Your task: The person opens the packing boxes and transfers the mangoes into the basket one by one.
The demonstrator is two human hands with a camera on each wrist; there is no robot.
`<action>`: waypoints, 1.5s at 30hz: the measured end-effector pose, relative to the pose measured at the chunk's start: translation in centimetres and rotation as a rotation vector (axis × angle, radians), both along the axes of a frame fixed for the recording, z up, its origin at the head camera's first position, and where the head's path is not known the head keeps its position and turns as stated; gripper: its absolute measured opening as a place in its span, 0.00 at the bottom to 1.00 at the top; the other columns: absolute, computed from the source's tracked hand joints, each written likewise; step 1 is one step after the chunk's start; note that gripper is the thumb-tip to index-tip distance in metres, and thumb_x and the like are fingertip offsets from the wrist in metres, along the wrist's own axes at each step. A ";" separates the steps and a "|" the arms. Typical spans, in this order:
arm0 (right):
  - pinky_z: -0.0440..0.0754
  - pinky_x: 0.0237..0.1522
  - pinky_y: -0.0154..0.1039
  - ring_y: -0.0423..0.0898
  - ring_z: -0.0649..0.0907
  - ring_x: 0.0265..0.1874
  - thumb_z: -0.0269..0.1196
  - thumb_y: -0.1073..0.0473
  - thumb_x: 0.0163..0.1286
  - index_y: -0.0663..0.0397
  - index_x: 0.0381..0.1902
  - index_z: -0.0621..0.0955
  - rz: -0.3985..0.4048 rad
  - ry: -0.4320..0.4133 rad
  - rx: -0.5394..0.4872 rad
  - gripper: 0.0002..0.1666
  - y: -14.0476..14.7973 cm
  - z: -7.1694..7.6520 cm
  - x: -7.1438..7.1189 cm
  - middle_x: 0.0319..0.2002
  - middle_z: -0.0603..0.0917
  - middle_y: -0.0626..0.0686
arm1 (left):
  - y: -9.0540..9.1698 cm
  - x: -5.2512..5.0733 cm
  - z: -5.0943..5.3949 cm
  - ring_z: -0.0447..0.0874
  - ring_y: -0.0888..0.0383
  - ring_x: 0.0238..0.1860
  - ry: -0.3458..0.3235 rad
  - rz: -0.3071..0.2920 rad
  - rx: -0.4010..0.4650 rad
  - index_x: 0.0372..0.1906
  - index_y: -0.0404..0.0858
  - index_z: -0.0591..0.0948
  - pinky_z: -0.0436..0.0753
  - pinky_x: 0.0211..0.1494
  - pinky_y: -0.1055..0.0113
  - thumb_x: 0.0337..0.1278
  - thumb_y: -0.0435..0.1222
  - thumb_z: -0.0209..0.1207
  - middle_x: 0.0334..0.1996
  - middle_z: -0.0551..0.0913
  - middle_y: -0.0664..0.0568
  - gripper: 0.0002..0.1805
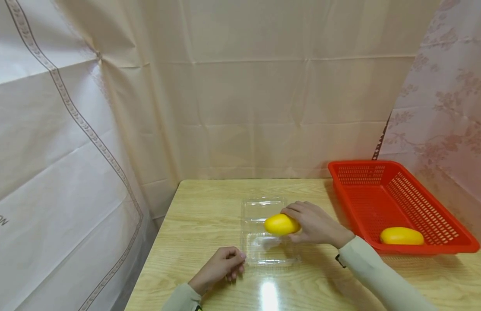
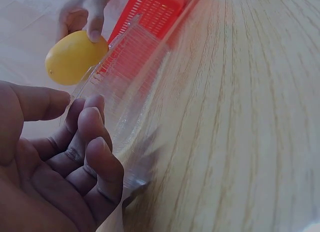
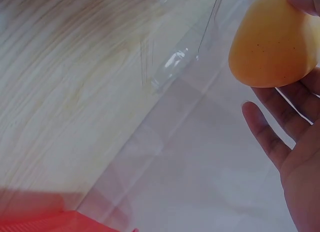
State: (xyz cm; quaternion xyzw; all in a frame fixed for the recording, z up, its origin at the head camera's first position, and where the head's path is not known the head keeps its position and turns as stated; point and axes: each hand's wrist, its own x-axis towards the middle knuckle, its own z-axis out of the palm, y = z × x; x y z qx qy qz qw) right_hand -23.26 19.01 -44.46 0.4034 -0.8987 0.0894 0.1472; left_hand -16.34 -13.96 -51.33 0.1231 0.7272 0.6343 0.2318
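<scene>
My right hand (image 1: 316, 224) holds a yellow mango (image 1: 281, 224) above a clear plastic container (image 1: 260, 255) on the table. In the right wrist view the mango (image 3: 272, 47) shows small dark specks, and some fingers of the right hand (image 3: 300, 122) stretch out beneath it. At the container's near left corner, my left hand (image 1: 221, 265) pinches the rim between thumb and forefinger. The left wrist view shows this hand (image 2: 65, 152) with its other fingers curled loosely, beside the container wall (image 2: 130, 67). The mango's far side is hidden by the right hand.
A red plastic basket (image 1: 365, 201) with slotted walls stands on the right of the table. Another yellow mango (image 1: 401, 236) lies in its near end. The wood-grain table (image 1: 197, 216) ends at hanging cloth (image 1: 244, 108) behind and at the left.
</scene>
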 end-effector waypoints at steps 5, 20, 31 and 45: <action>0.81 0.51 0.51 0.48 0.81 0.47 0.76 0.46 0.53 0.54 0.57 0.82 -0.008 0.016 -0.001 0.35 0.5 0.5 0.0 0.50 0.84 0.50 | -0.1 0.1 0.0 0.73 0.61 0.21 0.002 0.001 0.001 0.40 0.24 0.78 0.73 0.24 0.70 0.78 0.40 0.55 0.28 0.83 0.49 0.19; 0.80 0.54 0.53 0.49 0.82 0.49 0.76 0.44 0.54 0.53 0.57 0.82 -0.068 0.011 -0.016 0.35 2.4 1.2 -0.1 0.51 0.84 0.49 | -0.3 -0.1 -0.4 0.73 0.61 0.21 0.005 -0.011 0.011 0.41 0.24 0.79 0.73 0.23 0.71 0.78 0.41 0.55 0.29 0.83 0.49 0.19; 0.81 0.54 0.52 0.51 0.82 0.51 0.77 0.43 0.54 0.53 0.58 0.82 -0.091 0.024 -0.012 0.36 3.4 2.0 0.0 0.52 0.84 0.50 | -0.4 -0.3 -0.7 0.74 0.63 0.21 0.009 -0.030 0.011 0.41 0.24 0.79 0.74 0.24 0.72 0.78 0.41 0.56 0.29 0.84 0.48 0.20; 0.82 0.53 0.51 0.49 0.82 0.48 0.76 0.43 0.54 0.54 0.56 0.83 -0.099 0.069 -0.021 0.35 5.2 2.4 0.2 0.50 0.84 0.49 | -0.3 -0.4 -0.7 0.74 0.62 0.21 0.010 -0.032 0.010 0.41 0.25 0.79 0.74 0.24 0.71 0.78 0.41 0.55 0.30 0.84 0.48 0.19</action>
